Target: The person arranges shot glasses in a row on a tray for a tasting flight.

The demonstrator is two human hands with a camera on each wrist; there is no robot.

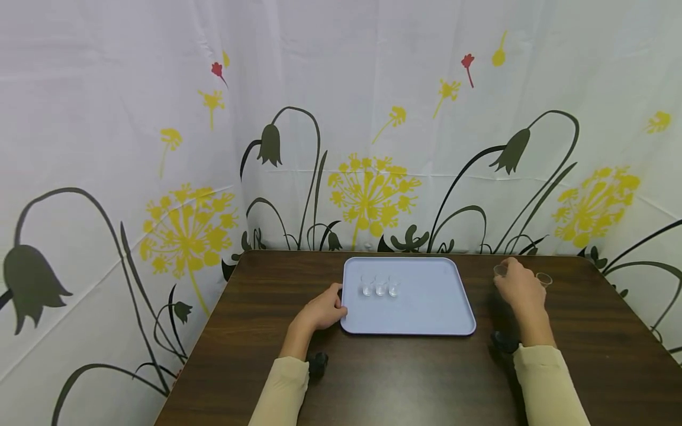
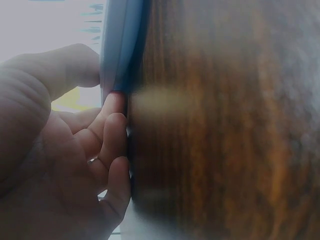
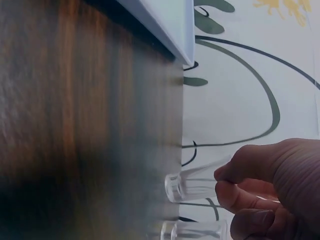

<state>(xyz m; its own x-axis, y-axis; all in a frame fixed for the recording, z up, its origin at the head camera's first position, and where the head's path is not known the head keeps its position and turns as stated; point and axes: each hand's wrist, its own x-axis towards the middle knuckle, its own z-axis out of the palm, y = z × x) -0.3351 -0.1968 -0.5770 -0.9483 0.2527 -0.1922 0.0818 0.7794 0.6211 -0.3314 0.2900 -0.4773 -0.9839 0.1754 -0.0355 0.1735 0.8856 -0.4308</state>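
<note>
A light blue tray (image 1: 426, 302) lies on the table with three small clear glasses (image 1: 380, 287) standing in a row on its left half. My left hand (image 1: 321, 309) holds the tray's left edge; in the left wrist view the thumb is above the rim (image 2: 114, 55) and the fingertips (image 2: 116, 102) are at its underside. Right of the tray, my right hand (image 1: 519, 287) pinches a small clear glass (image 3: 192, 185) near its rim between thumb and fingers. A second clear glass (image 1: 544, 278) stands beside that hand, and also shows low in the right wrist view.
The dark wooden table (image 1: 405, 378) reaches back to a white curtain (image 1: 367, 77) printed with yellow, red and grey-green flowers. Dark wrist bands (image 1: 318, 365) show at both sleeves.
</note>
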